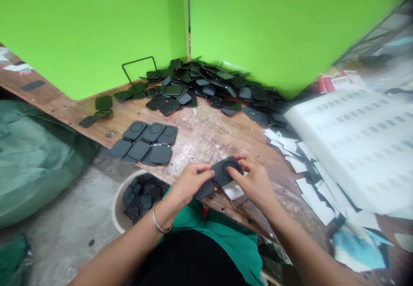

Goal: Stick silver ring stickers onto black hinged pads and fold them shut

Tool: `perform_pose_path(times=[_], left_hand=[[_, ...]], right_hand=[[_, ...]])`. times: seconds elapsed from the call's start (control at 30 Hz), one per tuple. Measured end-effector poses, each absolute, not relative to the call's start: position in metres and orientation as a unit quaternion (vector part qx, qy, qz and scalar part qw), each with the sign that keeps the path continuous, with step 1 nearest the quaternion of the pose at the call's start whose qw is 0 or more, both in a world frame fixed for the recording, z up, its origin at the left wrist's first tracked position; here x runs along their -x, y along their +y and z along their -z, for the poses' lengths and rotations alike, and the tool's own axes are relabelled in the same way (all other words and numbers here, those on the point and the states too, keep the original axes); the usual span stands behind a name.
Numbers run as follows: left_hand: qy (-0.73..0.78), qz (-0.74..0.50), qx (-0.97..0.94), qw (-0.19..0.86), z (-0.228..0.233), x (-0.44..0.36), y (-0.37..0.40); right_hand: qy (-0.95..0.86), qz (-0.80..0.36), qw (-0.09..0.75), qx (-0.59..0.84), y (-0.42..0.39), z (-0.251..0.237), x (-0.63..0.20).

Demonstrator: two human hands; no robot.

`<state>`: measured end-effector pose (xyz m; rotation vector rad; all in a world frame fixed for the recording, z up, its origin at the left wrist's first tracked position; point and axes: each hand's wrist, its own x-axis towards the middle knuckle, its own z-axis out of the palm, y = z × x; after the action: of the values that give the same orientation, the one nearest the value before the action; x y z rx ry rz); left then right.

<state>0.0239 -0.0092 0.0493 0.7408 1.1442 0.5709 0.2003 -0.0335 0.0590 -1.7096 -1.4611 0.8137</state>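
Note:
Between my two hands is a dark grey hinged folding pad point(222, 172), unfolded, with a ring mark on its upper square panel. My left hand point(190, 180) pinches it near the hinge, and the lower panel shows below those fingers. On the other side my right hand point(254, 178) grips the ringed panel, its thumb lying on the ring. Under the pad, close to the table's front edge, lies a white sheet point(232, 190) on a dark piece, partly hidden. A group of similar unfolded pads point(142, 142) lies in overlapping rows to the left.
A large heap of dark pads point(193, 86) sits against the green panels point(129, 28). A white bucket point(118, 208) with dark pieces stands on the floor at left. White slips point(316, 200) and a white foam tray point(358, 144) lie at right. A green sack point(38, 157) is far left.

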Motion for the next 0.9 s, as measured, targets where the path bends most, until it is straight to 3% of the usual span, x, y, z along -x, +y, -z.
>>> perform_pose_path(times=[0.13, 0.43, 0.73, 0.9], left_hand=[[0.522, -0.311, -0.363, 0.706, -0.044, -0.026, -0.013], [0.519, -0.366, -0.369, 0.678, -0.044, -0.029, -0.013], [0.528, -0.377, -0.388, 0.655, -0.052, -0.03, -0.012], [0.521, -0.372, -0.38, 0.667, -0.047, -0.031, -0.015]], right_hand=[[-0.643, -0.121, 0.37, 0.659, -0.048, -0.047, -0.188], [-0.709, 0.105, 0.261, 0.647, -0.06, -0.038, -0.172], [-0.713, 0.147, 0.249, 0.639, -0.054, -0.039, -0.173], [-0.703, 0.128, 0.307, 0.629, -0.049, -0.041, -0.181]])
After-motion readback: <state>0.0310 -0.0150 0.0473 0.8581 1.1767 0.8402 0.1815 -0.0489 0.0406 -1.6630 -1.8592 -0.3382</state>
